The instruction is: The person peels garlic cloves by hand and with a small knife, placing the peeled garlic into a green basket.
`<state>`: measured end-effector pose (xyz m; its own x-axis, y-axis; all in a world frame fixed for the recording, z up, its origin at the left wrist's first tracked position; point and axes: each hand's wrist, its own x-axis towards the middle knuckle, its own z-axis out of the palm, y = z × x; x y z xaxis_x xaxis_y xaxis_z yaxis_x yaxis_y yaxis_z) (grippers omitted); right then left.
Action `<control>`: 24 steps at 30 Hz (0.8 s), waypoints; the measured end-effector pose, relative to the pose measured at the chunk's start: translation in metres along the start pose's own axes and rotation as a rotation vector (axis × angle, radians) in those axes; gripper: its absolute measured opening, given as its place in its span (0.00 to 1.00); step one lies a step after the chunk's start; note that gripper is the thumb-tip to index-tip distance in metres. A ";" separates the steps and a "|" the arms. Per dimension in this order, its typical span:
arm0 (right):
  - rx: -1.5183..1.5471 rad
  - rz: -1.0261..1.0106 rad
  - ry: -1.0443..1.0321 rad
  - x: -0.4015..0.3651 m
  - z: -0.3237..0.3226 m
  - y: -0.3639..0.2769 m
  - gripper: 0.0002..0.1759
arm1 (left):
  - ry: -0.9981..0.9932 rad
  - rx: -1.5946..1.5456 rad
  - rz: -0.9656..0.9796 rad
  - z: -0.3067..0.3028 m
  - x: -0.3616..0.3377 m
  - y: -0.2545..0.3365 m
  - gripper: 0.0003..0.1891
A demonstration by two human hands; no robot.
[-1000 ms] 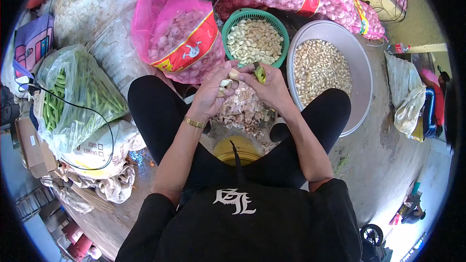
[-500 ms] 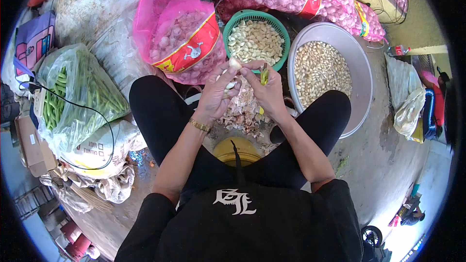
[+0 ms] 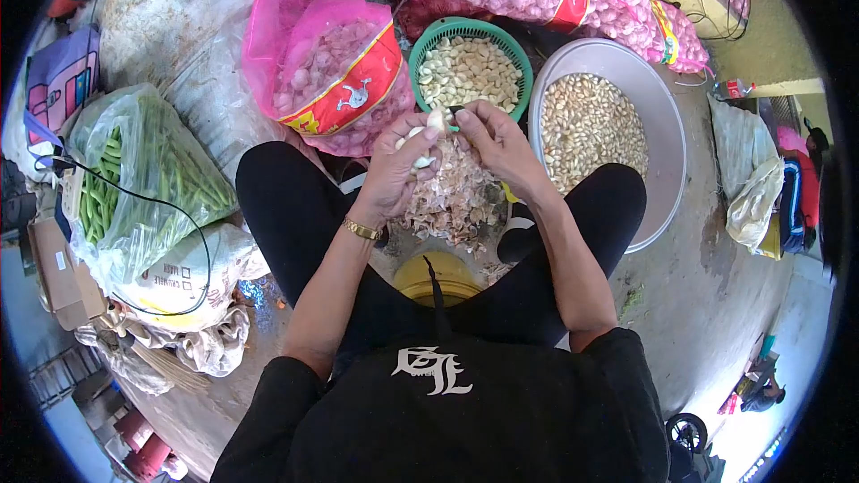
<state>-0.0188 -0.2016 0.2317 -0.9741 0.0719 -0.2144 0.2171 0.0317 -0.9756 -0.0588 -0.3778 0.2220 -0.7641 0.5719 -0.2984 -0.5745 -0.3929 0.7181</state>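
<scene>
Left hand: garlic cloves are pinched
Right hand: small knife seemingly pinched
Knife slip: left hand could be nicked

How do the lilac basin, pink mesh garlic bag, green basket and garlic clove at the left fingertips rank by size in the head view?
1. Lilac basin and pink mesh garlic bag: too alike to rank.
2. Green basket.
3. Garlic clove, partly covered.
</scene>
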 end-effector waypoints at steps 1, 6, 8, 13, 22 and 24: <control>-0.042 -0.016 -0.027 0.001 -0.001 0.001 0.25 | 0.000 0.081 0.005 0.002 -0.001 0.001 0.10; -0.086 0.100 -0.087 0.000 -0.006 -0.008 0.28 | -0.015 0.254 0.033 -0.003 0.001 -0.004 0.10; -0.093 0.113 -0.113 -0.001 -0.008 -0.010 0.28 | -0.026 0.250 0.032 -0.002 0.001 -0.004 0.09; -0.015 0.138 -0.198 -0.004 -0.011 -0.013 0.29 | -0.062 0.273 0.021 -0.005 0.002 -0.003 0.10; 0.002 0.246 -0.224 -0.006 -0.012 -0.015 0.29 | -0.060 0.237 0.010 -0.004 0.001 -0.002 0.08; 0.033 0.245 -0.234 -0.007 -0.012 -0.018 0.30 | -0.068 0.247 0.020 -0.004 0.001 -0.003 0.08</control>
<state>-0.0156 -0.1909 0.2513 -0.8819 -0.1577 -0.4443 0.4485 0.0097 -0.8937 -0.0593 -0.3794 0.2171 -0.7483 0.6164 -0.2451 -0.4639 -0.2220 0.8576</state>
